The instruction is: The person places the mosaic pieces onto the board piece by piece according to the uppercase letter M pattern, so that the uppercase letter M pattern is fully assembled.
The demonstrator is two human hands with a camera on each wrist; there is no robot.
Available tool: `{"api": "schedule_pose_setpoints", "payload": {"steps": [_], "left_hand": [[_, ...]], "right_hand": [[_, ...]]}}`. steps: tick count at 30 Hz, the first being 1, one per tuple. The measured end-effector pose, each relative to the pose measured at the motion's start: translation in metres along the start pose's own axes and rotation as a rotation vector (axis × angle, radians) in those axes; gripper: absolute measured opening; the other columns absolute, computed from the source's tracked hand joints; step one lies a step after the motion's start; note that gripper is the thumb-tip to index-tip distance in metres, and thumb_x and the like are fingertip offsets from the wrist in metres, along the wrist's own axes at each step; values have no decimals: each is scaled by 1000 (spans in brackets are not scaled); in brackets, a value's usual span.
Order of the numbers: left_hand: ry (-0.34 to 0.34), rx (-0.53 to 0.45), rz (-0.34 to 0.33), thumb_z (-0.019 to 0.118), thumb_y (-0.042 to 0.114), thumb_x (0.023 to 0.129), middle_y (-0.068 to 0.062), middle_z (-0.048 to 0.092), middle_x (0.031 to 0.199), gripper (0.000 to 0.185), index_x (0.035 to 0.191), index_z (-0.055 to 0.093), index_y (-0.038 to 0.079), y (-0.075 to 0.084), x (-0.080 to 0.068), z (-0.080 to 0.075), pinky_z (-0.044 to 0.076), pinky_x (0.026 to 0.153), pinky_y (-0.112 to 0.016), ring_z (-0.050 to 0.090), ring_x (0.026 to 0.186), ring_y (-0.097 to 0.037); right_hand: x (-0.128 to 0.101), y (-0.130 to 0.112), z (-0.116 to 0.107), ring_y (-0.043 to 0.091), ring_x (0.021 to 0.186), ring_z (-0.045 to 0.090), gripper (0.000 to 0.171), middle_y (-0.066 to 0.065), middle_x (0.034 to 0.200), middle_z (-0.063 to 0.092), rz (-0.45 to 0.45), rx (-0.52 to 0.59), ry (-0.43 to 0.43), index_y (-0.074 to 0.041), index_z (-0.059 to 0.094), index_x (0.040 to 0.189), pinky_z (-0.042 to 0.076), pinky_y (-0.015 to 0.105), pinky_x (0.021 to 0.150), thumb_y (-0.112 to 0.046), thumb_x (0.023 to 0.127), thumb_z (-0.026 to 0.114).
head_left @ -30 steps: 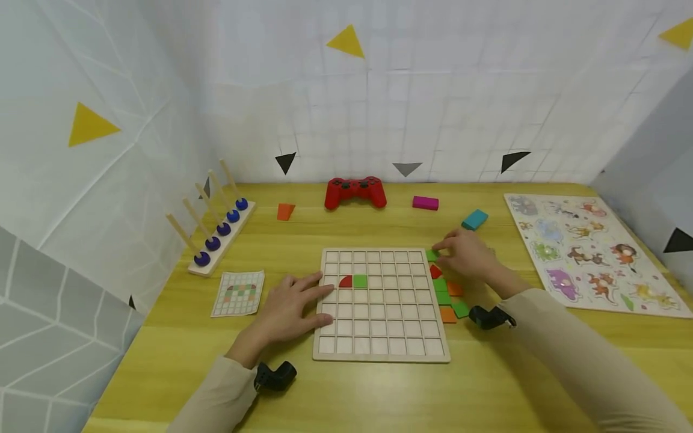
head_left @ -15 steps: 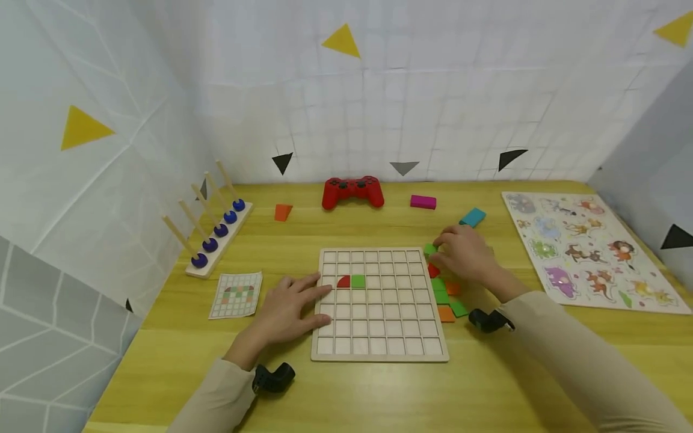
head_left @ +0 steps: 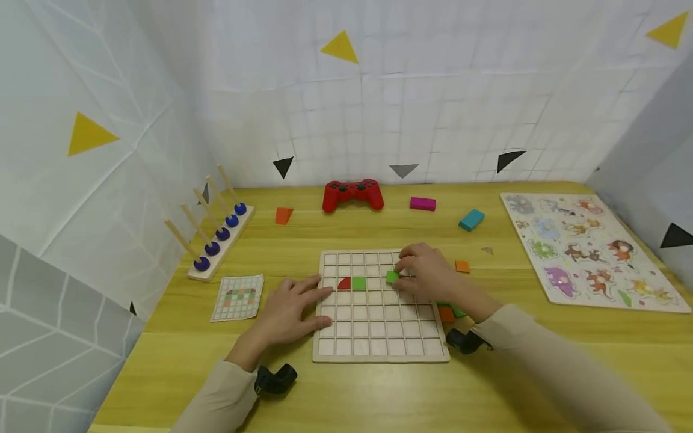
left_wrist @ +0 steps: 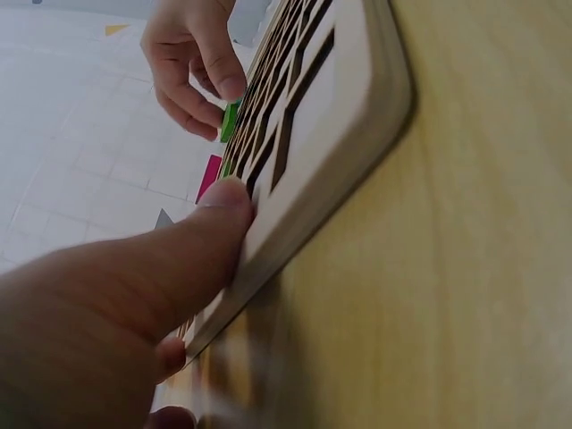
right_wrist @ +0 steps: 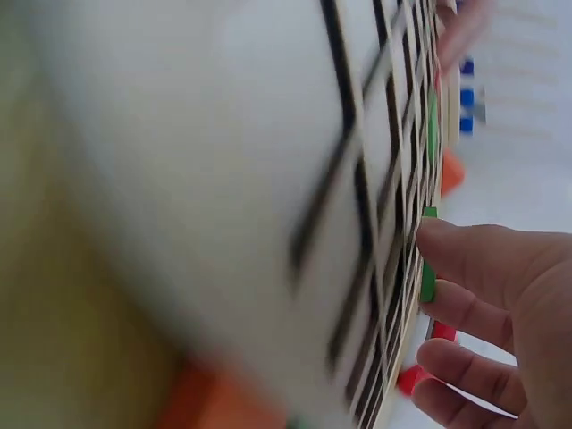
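My left hand (head_left: 289,307) rests with extended fingers on the left rim of a wooden grid board (head_left: 379,355). In the left wrist view its thumb (left_wrist: 219,223) presses on the rim. Over the board's upper right part, my right hand (head_left: 430,276) pinches a green square tile (head_left: 392,277) between thumb and finger, as the right wrist view shows with the green tile (right_wrist: 429,268) at the board's surface. A red quarter-round tile (head_left: 344,283) and another green tile (head_left: 359,282) lie side by side in cells of the third row.
Orange tiles (head_left: 446,313) and green ones lie right of the board, partly hidden by my right hand. Around it are a pattern card (head_left: 237,298), peg stand (head_left: 222,243), red game controller (head_left: 353,195), teal block (head_left: 471,219), magenta block (head_left: 422,204) and animal puzzle (head_left: 592,252).
My right hand has picked up the green tile from beside the board's upper right corner and moved left with it over the grid. The left hand stays in place.
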State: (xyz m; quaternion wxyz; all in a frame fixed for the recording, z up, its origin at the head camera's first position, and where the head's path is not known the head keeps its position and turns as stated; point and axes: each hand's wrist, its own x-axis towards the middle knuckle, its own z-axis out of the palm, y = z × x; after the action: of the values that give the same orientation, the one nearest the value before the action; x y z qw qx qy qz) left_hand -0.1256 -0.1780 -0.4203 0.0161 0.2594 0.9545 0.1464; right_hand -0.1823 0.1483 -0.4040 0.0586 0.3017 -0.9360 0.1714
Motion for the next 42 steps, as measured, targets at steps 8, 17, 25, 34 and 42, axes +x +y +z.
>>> {"api": "schedule_pose_setpoints", "payload": {"steps": [8,17,25,34,42], "left_hand": [[-8,-11,-1,62,57,90,-1,42,157,59,142,54,32,2,5,2,38,80,-37,46,109,-23],[-17,-23,-1,62,57,90,-1,41,157,59,142,54,32,2,5,-1,39,81,-39,46,113,-25],[-12,-18,11,63,56,90,-3,42,157,59,142,54,30,1,6,-1,36,78,-35,45,106,-22],[-23,-27,7,62,57,90,-1,42,157,59,142,53,32,2,4,5,34,77,-34,44,103,-21],[0,3,-23,62,60,88,1,41,157,61,142,53,34,-1,1,3,40,81,-41,47,112,-25]], "right_hand": [[10,-19,10,32,110,55,23,8,113,65,-3,4,-29,-17,77,96,45,55,87,-34,81,81],[11,-23,7,32,108,57,26,8,111,66,-5,4,-13,-15,78,99,46,55,86,-33,82,80],[11,-19,11,29,101,57,22,8,107,66,-38,16,3,-15,79,95,47,48,83,-31,80,81],[-14,11,-1,35,99,60,16,16,105,67,8,39,90,-8,77,95,49,50,83,-20,85,76],[-41,67,-37,40,99,60,21,23,104,69,194,24,29,1,76,101,48,55,86,-16,90,70]]}}
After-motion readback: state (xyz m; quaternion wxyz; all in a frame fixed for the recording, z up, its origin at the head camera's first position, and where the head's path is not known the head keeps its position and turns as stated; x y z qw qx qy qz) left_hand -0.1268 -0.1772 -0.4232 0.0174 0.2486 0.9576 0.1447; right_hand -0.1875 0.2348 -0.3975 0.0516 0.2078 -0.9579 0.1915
